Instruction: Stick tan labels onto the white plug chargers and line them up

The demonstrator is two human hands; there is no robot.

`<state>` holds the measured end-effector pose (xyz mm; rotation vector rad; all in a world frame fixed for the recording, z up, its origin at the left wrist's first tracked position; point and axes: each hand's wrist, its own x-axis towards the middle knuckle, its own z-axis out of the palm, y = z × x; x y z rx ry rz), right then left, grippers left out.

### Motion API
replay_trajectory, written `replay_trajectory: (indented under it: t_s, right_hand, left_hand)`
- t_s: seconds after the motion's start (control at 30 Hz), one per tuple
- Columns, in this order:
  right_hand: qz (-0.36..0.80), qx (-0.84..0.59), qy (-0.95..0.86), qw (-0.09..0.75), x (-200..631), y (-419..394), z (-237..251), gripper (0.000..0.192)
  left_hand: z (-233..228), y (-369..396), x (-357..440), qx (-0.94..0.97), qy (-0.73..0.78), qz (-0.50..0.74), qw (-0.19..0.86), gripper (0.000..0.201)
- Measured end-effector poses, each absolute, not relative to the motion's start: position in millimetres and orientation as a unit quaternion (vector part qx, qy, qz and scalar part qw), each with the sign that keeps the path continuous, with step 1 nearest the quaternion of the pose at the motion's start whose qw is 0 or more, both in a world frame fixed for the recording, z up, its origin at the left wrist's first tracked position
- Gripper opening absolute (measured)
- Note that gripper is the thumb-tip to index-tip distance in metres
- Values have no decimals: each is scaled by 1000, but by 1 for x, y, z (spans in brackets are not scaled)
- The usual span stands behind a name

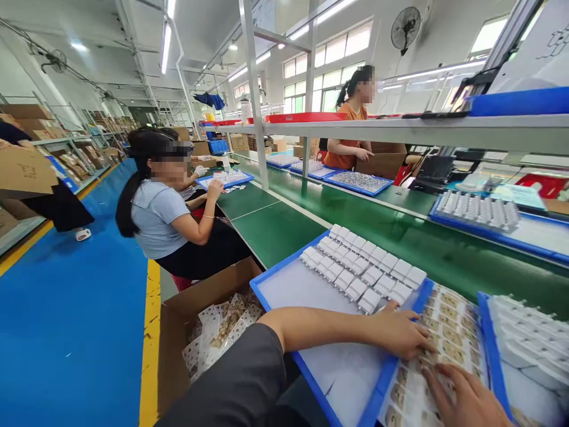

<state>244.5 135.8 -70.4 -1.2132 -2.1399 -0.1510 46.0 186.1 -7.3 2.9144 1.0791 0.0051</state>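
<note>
Head cam: no print legible to us. Both our hands, left and right, lie flat, fingers spread, on printed label sheets between two blue trays; near tray holds white plastic parts. Cardboard box on floor holds bagged pcs.

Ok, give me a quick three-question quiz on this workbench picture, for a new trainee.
1. True or false: the left hand rests on the printed label sheets.
2. What lies in rows in the blue tray? A) white plastic parts B) screws C) bottles
3. Fill in: the cardboard box of small bags stands on the ____.

Key: 1 true. 2 A, the white plastic parts. 3 floor. The right hand also lies flat on the sheets.
</note>
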Motion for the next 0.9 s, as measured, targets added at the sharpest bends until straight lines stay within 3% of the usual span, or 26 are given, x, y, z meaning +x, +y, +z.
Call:
replay_trajectory:
  t_s: [0.17, 0.27, 0.43, 0.6, 0.73, 0.9]
  right_hand:
    - [-73, -571, -777, 253, 217, 104, -31, 26]
    - [-22, -549, -800, 241, 208, 90, -8, 20]
    - [97, -453, -803, 375, 221, 41, 7, 9]
    - [208, -483, -702, 480, 249, -15, -4, 13]
    - [264, -489, -680, 478, 259, -21, -13, 16]
    - [270, -516, -674, 454, 263, -21, -25, 15]
  left_hand:
    - [-1, 166, 45, 929, 362, 58, 46, 35]
    - [-1, 162, 45, 915, 390, 80, 70, 33]
    - [-10, 166, 40, 912, 386, 100, 95, 37]
    - [5, 166, 58, 905, 392, 146, 74, 30]
    - [37, 141, 133, 946, 254, 183, 87, 30]
    - [51, 85, 244, 985, 35, 156, 57, 51]
